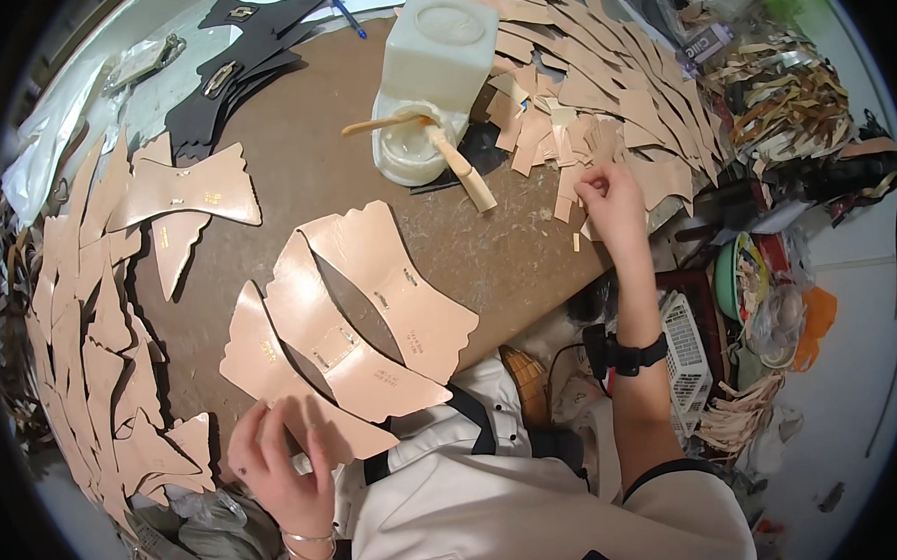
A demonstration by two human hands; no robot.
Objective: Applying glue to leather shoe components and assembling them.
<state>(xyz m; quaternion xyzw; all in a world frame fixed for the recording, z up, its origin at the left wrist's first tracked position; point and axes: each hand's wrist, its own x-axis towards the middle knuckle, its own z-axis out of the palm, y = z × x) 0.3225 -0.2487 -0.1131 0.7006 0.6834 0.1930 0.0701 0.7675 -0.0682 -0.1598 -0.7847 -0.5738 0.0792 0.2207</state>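
Observation:
Three tan leather pieces with scalloped ends lie fanned out before me: a left one (256, 338), a middle one (320, 316) and a right one (399, 292). The middle and right pieces have small metal-edged slots. Fingers apart, my left hand (286, 457) rests at the near edge of the left piece. On the right, my right hand (613, 205) is closed in a pinch beside a small leather strip (567, 193), at the edge of a heap of small leather pieces (534, 134). Whatever sits between those fingertips is hidden.
A white glue pot (403, 162) with a wooden stick (387, 124) and a wooden-handled brush (469, 179) stands mid-table. Tan leather pieces spread along the left (81, 346) and far right (651, 101). Black pieces (225, 80) and a blue pen (349, 17) lie at the back.

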